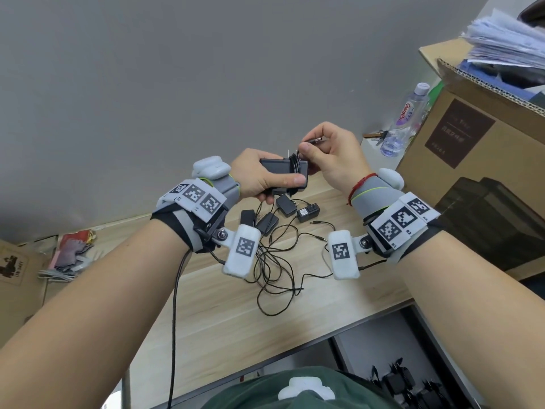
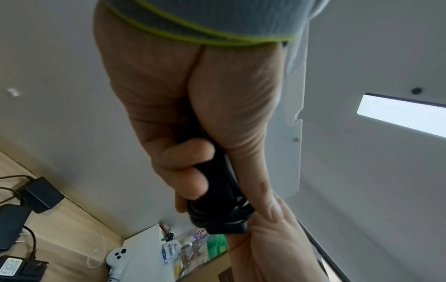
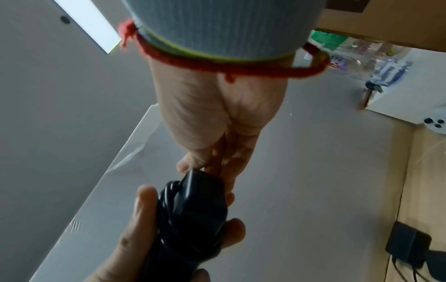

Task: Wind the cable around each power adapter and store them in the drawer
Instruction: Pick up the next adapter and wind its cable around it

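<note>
Adapter [image 1: 283, 169] gripped by left hand [image 1: 259, 178]; right hand [image 1: 333, 154] pinches its cable plug [image 1: 315, 140] just above.

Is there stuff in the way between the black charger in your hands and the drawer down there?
Nothing visible blocks it. The black power adapter, gripped by the left hand while the right hand pinches its cable plug, is held above the wooden desk. The open drawer lies below the desk's front edge, with adapters already inside.
</note>
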